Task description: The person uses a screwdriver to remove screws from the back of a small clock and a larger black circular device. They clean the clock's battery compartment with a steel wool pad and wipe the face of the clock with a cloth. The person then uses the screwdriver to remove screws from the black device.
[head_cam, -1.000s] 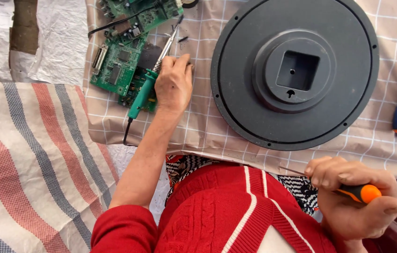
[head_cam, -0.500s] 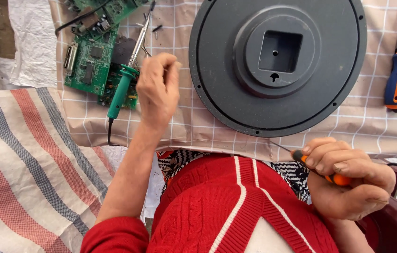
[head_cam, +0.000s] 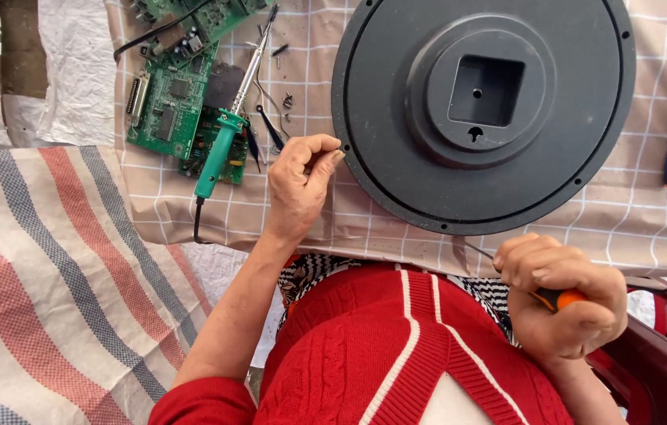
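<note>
Left hand [head_cam: 300, 182] fingertips pinched at left rim of round dark-grey plastic clock back [head_cam: 483, 110] lying face-down on checked cloth [head_cam: 302, 47], whether it holds anything unclear, right hand [head_cam: 562, 295] fisted around orange-handled screwdriver [head_cam: 555, 298] near lap, green-handled soldering iron [head_cam: 227, 130] on green circuit board [head_cam: 164, 102] beside left hand

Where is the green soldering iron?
In the head view the soldering iron lies at the upper left on the checked cloth, its handle across the green circuit board, just left of the left hand.
</note>
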